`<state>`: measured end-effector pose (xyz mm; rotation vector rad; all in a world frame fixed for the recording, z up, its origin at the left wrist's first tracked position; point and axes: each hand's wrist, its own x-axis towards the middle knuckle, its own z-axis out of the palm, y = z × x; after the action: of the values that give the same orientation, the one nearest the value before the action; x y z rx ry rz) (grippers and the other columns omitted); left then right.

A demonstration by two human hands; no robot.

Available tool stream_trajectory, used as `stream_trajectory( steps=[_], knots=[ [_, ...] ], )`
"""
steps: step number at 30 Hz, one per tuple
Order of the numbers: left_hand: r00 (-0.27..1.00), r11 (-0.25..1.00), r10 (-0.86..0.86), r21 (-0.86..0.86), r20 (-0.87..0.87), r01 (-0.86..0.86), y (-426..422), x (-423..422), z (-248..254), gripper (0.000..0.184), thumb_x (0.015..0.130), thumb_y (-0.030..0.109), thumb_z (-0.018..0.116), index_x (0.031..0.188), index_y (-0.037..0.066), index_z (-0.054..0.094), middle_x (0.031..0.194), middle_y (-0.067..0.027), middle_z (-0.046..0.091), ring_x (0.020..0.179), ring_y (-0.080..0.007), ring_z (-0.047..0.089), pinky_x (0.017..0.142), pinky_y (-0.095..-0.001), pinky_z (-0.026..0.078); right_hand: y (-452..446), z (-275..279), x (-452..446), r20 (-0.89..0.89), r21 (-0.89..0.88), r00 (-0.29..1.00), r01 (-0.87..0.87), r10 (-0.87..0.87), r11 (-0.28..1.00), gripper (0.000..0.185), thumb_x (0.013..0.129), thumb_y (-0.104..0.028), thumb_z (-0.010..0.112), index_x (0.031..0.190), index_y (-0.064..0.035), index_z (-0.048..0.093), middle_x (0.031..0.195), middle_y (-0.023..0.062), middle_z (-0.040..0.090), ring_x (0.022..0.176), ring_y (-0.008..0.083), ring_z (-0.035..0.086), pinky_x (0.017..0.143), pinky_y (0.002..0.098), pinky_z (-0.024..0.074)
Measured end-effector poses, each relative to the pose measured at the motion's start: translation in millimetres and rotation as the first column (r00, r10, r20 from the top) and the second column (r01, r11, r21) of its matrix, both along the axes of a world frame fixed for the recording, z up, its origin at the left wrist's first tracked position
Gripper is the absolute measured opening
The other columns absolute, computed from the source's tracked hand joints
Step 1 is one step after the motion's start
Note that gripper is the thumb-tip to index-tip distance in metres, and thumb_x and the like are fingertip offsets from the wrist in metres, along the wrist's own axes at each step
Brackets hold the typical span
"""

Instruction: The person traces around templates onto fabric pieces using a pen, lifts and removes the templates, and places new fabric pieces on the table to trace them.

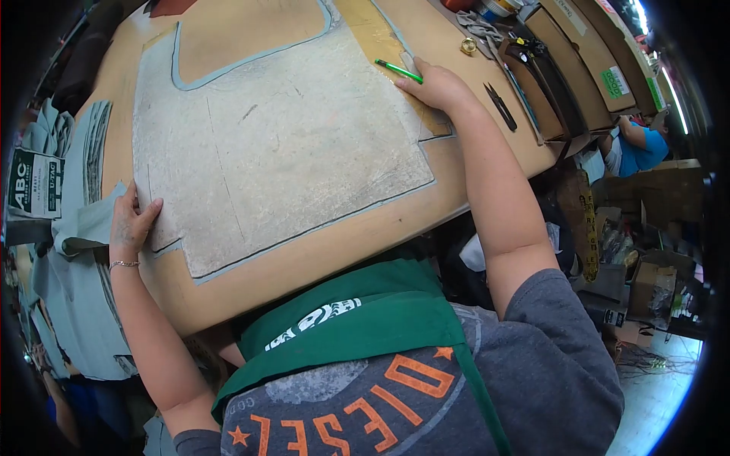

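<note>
Green apron [342, 334] and dark grey T-shirt [532, 357] fill the near part of the head view. Beyond them, a worn grey template [281, 144] lies flat on the worktop [342, 245], over blue-grey fabric [176, 57]. The left arm reaches forward, its hand [133, 222] at the template's left edge, thumb and fingers apart. The right arm stretches farther, wrist bent inward, fingers clamped on a green pen [398, 71] by the taped edge; thread snips [500, 106] lie to the right

Pair of black snips [499, 106] just lay near some cardboard boxes [582, 61], and a person in blue [642, 150] was off right.
</note>
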<state>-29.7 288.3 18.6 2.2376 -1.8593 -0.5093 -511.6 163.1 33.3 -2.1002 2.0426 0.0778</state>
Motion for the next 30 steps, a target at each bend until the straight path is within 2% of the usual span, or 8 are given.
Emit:
stream_trajectory(
  steps=[9, 12, 17, 19, 20, 21, 23, 30],
  knots=[
    [1.000, 0.994, -0.028, -0.101, -0.001, 0.027, 3.9, -5.5, 0.6, 0.069, 0.068, 0.036, 0.067, 0.123, 0.001, 0.042, 0.082, -0.0142, 0.049, 0.077, -0.0246, 0.046, 0.070, -0.0324, 0.040, -0.2, 2.0, -2.6, 0.039, 0.015, 0.999, -0.020, 0.019, 1.000, 0.071, 0.076, -0.052, 0.053, 0.124, -0.0017, 0.040, 0.108, 0.0220, 0.054, 0.103, 0.0326, 0.051, 0.088, 0.0368, 0.0394],
    [0.999, 0.993, -0.041, -0.113, -0.017, 0.039, 4.1, -8.1, 3.6, 0.066, 0.068, 0.034, 0.068, 0.120, 0.000, 0.044, 0.081, -0.0148, 0.049, 0.075, -0.0249, 0.046, 0.068, -0.0322, 0.040, -0.5, -3.1, -5.1, 0.049, -0.072, 0.997, -0.053, 0.057, 0.996, 0.062, 0.075, -0.048, 0.055, 0.112, 0.0006, 0.047, 0.098, 0.0214, 0.058, 0.092, 0.0324, 0.056, 0.081, 0.0395, 0.0433],
    [0.991, 0.980, -0.121, -0.164, -0.060, 0.110, -1.6, 9.1, -13.3, 0.054, 0.066, 0.027, 0.070, 0.104, -0.005, 0.050, 0.081, -0.0191, 0.051, 0.074, -0.0289, 0.047, 0.069, -0.0351, 0.040, -0.1, -1.3, -5.8, 0.068, -0.062, 0.996, -0.047, 0.051, 0.997, 0.058, 0.073, -0.046, 0.059, 0.106, 0.0015, 0.049, 0.097, 0.0235, 0.058, 0.092, 0.0342, 0.056, 0.080, 0.0402, 0.0425],
    [0.997, 0.999, -0.032, 0.035, -0.072, 0.035, -2.2, -8.9, 10.1, 0.053, 0.065, 0.026, 0.071, 0.103, -0.006, 0.050, 0.090, -0.0253, 0.053, 0.080, -0.0328, 0.051, 0.072, -0.0385, 0.041, -2.5, -7.8, -8.9, 0.109, -0.109, 0.992, -0.057, 0.068, 0.992, 0.056, 0.073, -0.046, 0.059, 0.102, 0.0013, 0.051, 0.094, 0.0242, 0.058, 0.091, 0.0356, 0.055, 0.079, 0.0409, 0.0419],
    [0.993, 0.995, -0.063, -0.083, -0.104, 0.054, -1.9, 2.1, -6.6, 0.054, 0.065, 0.026, 0.071, 0.103, -0.006, 0.050, 0.093, -0.0276, 0.053, 0.082, -0.0352, 0.052, 0.074, -0.0390, 0.041, -2.9, -10.4, -10.9, 0.124, -0.146, 0.987, -0.082, 0.100, 0.986, 0.055, 0.074, -0.046, 0.058, 0.100, 0.0015, 0.052, 0.093, 0.0245, 0.057, 0.091, 0.0364, 0.055, 0.079, 0.0410, 0.0415],
    [0.987, 0.998, -0.060, -0.020, -0.148, 0.058, -2.2, -2.7, 2.4, 0.055, 0.064, 0.026, 0.071, 0.102, -0.007, 0.050, 0.092, -0.0273, 0.053, 0.084, -0.0368, 0.052, 0.075, -0.0384, 0.041, -4.0, -12.2, -11.8, 0.077, -0.153, 0.992, -0.085, 0.098, 0.985, 0.056, 0.074, -0.046, 0.058, 0.102, 0.0023, 0.051, 0.094, 0.0253, 0.057, 0.091, 0.0372, 0.054, 0.079, 0.0410, 0.0410],
    [1.000, 0.999, -0.026, -0.029, -0.015, 0.026, 0.6, -9.3, 6.4, 0.060, 0.065, 0.030, 0.071, 0.105, -0.008, 0.047, 0.093, -0.0263, 0.052, 0.090, -0.0379, 0.050, 0.079, -0.0372, 0.042, -4.4, -17.6, -15.7, 0.117, -0.199, 0.984, -0.107, 0.132, 0.974, 0.067, 0.075, -0.044, 0.057, 0.119, 0.0040, 0.042, 0.105, 0.0272, 0.053, 0.100, 0.0375, 0.051, 0.086, 0.0384, 0.0395],
    [0.999, 0.997, 0.033, 0.073, 0.033, -0.035, 2.5, -21.7, 23.1, 0.066, 0.069, 0.035, 0.066, 0.115, -0.006, 0.041, 0.102, -0.0253, 0.047, 0.096, -0.0368, 0.048, 0.085, -0.0355, 0.040, -3.6, -12.4, -12.3, 0.117, -0.131, 0.990, -0.064, 0.080, 0.989, 0.068, 0.076, -0.041, 0.058, 0.122, 0.0052, 0.039, 0.111, 0.0276, 0.050, 0.105, 0.0358, 0.049, 0.090, 0.0370, 0.0377]
  ],
)
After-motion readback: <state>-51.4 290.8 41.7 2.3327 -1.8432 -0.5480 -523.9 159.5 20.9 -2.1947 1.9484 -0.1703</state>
